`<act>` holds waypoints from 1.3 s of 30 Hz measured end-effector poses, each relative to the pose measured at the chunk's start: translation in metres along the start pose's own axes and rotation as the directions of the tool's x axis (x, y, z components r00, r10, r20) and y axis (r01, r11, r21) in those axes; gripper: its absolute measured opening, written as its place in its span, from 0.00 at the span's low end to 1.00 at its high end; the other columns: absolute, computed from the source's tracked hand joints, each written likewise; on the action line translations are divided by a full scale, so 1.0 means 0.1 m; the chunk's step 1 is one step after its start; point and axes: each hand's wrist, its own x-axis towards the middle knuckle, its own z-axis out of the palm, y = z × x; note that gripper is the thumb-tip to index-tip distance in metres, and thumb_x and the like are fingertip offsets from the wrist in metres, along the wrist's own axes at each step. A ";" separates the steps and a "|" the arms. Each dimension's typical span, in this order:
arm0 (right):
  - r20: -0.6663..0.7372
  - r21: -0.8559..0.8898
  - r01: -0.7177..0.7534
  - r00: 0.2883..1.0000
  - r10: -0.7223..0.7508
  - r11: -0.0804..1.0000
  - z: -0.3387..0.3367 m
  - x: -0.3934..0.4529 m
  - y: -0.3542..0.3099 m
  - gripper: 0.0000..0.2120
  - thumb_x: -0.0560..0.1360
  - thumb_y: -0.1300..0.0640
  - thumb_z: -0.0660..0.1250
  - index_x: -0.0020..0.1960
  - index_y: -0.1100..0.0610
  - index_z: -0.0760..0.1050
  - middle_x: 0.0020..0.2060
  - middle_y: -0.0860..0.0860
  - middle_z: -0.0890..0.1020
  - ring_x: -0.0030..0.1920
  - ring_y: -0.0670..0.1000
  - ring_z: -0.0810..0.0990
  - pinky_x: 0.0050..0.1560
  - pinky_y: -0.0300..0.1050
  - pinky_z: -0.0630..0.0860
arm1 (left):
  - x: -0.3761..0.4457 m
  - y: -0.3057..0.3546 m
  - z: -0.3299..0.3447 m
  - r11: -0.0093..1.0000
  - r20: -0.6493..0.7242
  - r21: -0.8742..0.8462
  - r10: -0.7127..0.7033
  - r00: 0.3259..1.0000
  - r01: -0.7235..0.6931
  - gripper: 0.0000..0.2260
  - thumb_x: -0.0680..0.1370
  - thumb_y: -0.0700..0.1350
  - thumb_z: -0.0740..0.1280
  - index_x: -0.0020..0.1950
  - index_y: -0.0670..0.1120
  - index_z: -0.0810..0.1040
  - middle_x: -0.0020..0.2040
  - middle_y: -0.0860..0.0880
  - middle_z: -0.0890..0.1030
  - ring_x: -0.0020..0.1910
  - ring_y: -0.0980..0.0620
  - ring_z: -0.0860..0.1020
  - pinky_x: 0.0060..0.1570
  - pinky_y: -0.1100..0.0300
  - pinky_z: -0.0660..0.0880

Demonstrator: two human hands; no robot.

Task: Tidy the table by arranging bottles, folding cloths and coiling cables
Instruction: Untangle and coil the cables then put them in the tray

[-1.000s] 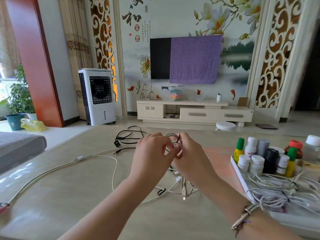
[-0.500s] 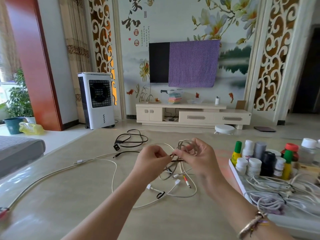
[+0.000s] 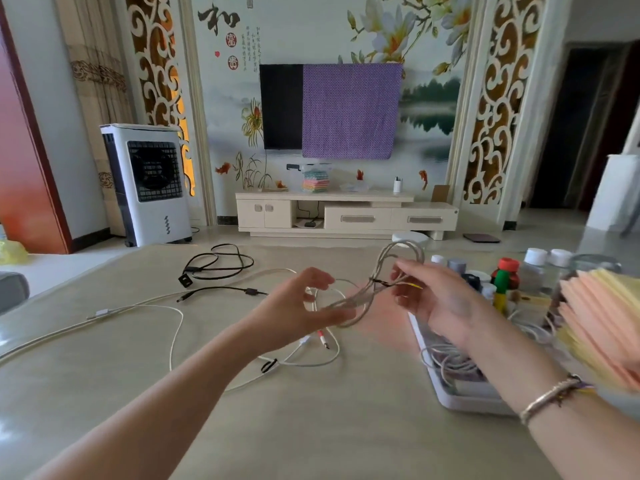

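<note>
My right hand (image 3: 438, 303) pinches a coiled grey cable (image 3: 391, 271), bound at its waist by a dark tie, and holds it in the air over the table. My left hand (image 3: 304, 306) hovers just left of the coil's lower loop with fingers spread and loosely curved, holding nothing. Below the hands a white cable (image 3: 311, 358) lies loose on the table with red-tipped plugs. A black cable (image 3: 221, 263) lies farther back, and a long white cable (image 3: 114, 311) runs off to the left. Several bottles (image 3: 502, 278) stand in the white tray (image 3: 460, 401) at the right.
The tray also holds coiled white cables (image 3: 446, 362). A stack of peach and yellow cloths (image 3: 602, 320) sits at the far right edge, blurred. The beige table (image 3: 311, 427) stretches toward me. A white air cooler (image 3: 149, 181) and TV cabinet (image 3: 346, 214) stand beyond.
My left hand has let go of the tie and opened. My right hand has carried the tied grey coil to the right, toward the tray. The view has swung right, showing the cloth stack.
</note>
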 end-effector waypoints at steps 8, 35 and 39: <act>-0.186 -0.082 -0.026 0.983 0.010 0.996 -0.92 -0.46 -0.55 0.05 0.78 0.67 0.61 0.51 0.65 0.74 0.34 0.58 0.83 0.32 0.54 0.84 0.32 0.43 0.82 | 0.34 0.62 0.96 0.938 0.249 -0.345 0.049 0.967 0.041 0.15 0.74 0.52 0.71 0.56 0.47 0.74 0.46 0.48 0.83 0.39 0.54 0.81 0.43 0.60 0.78; -0.014 -0.842 -0.300 0.843 -0.537 -0.449 -1.51 -0.50 -0.10 0.21 0.78 0.48 0.57 0.69 0.53 0.66 0.70 0.55 0.64 0.57 0.52 0.76 0.44 0.42 0.75 | 0.64 0.45 1.38 0.931 0.168 0.351 0.041 0.985 -0.098 0.30 0.72 0.68 0.63 0.69 0.54 0.66 0.61 0.54 0.65 0.60 0.51 0.60 0.60 0.56 0.62; 0.024 -0.847 -0.239 0.875 -0.483 -0.475 -1.36 -0.46 -0.10 0.17 0.78 0.52 0.56 0.65 0.53 0.70 0.66 0.51 0.70 0.65 0.53 0.69 0.62 0.48 0.70 | 0.56 0.32 1.03 0.918 0.122 0.381 0.063 0.991 -0.106 0.22 0.76 0.61 0.64 0.66 0.53 0.69 0.61 0.53 0.68 0.58 0.50 0.63 0.61 0.57 0.62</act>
